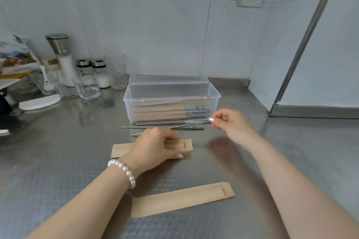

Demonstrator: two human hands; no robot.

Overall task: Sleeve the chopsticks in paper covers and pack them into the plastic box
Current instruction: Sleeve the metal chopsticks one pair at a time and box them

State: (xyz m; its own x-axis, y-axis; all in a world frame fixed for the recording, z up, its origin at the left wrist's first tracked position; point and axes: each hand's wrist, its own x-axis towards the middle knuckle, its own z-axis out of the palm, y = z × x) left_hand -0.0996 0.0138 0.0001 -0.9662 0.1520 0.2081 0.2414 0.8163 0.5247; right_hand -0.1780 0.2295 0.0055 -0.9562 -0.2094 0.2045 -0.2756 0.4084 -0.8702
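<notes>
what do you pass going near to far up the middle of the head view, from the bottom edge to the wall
Empty paper sleeve → paper sleeve under the left hand → loose metal chopsticks on the steel counter → open plastic box of sleeved chopsticks → tiled wall.

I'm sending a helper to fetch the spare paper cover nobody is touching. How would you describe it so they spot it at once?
Start at the clear plastic box by the tiled wall and come straight toward the near edge of the steel counter. Past the left hand, which pins another cover, lies the spare paper cover. It lies alone and untouched between the forearms, slanted.
</notes>
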